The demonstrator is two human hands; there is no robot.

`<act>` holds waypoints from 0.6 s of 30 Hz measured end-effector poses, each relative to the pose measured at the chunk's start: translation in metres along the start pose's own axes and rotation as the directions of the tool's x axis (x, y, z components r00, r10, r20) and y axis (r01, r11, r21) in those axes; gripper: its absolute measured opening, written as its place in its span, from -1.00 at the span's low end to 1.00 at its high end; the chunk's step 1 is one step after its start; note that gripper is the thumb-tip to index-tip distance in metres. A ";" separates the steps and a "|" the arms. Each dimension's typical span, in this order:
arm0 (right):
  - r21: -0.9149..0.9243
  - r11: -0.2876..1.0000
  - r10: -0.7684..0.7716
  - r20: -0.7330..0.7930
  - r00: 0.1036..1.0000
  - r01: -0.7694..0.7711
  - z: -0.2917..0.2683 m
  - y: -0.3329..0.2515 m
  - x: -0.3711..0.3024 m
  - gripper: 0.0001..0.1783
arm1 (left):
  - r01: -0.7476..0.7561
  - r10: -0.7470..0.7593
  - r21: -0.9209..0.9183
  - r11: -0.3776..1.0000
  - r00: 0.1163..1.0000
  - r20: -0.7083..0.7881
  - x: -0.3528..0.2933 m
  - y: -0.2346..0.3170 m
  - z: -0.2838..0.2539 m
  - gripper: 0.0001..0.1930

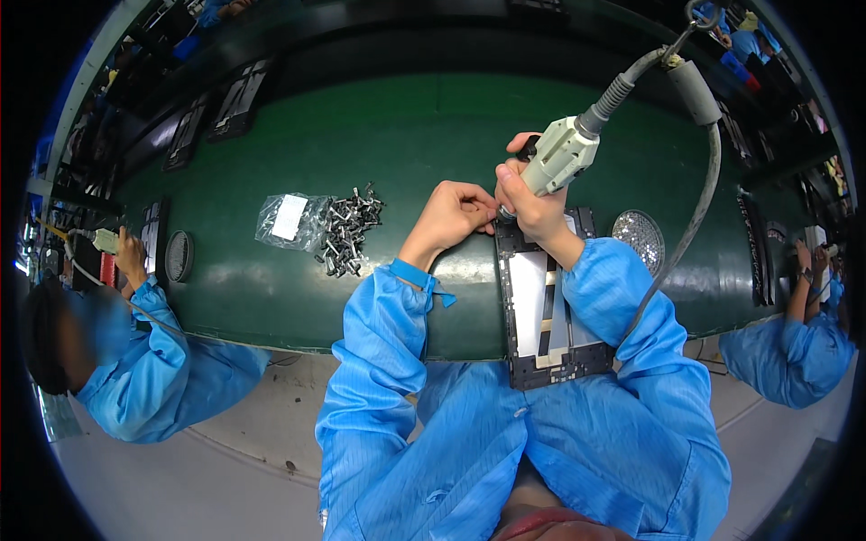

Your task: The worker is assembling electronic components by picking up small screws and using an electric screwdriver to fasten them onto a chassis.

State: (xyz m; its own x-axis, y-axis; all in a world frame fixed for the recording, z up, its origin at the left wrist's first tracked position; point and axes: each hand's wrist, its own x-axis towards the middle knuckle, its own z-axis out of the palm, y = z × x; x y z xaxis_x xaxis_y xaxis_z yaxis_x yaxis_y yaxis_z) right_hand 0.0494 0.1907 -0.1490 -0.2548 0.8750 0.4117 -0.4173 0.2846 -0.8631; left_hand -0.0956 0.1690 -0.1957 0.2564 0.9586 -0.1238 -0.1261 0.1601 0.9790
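My right hand [534, 206] is wrapped round a pale electric screwdriver [566, 153], which slants down to the left with its tip at the far left corner of a flat black-framed device [525, 298]. The device looks like an opened tablet or laptop body with silver panels, and it overlaps the table's near edge. Beside that tip, my left hand [453, 216] is closed in a pinch at the device's corner; what its fingers hold, if anything, is too small to make out. A blue band circles my left wrist.
Left of my hands lie a pile of small black-and-silver parts [350, 233] and a clear plastic bag [293, 221] with a white label. A round dish of small shiny pieces [638, 240] sits right of the device. The screwdriver's cable [708, 189] hangs overhead. Co-workers [162, 361] sit on both sides.
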 end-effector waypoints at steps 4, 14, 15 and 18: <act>-0.011 1.000 -0.001 -0.003 1.000 0.001 -0.001 0.001 0.000 -0.69 | 0.012 -0.012 0.011 1.000 1.000 -0.003 -0.001 0.004 0.001 -0.92; 0.044 0.998 -0.031 -0.054 0.998 0.033 -0.005 -0.011 -0.001 -0.70 | -0.327 0.332 0.452 0.830 0.941 0.072 -0.009 0.008 0.004 -0.97; 0.046 0.998 -0.034 -0.056 0.998 0.037 -0.005 -0.013 0.001 -0.70 | -0.328 0.332 0.455 0.828 0.940 0.075 -0.009 0.009 0.004 -0.97; 0.063 0.997 -0.040 -0.058 0.998 0.044 -0.007 -0.015 0.002 -0.70 | -0.297 0.309 0.430 0.853 0.950 0.044 -0.010 0.012 0.004 -0.93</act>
State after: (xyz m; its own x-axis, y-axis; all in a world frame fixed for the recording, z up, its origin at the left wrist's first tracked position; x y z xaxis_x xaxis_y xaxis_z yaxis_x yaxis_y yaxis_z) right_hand 0.0611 0.1908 -0.1369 -0.1872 0.8839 0.4286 -0.4821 0.2975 -0.8241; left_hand -0.0959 0.1601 -0.1820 0.2466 0.9500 0.1917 0.2285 -0.2492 0.9411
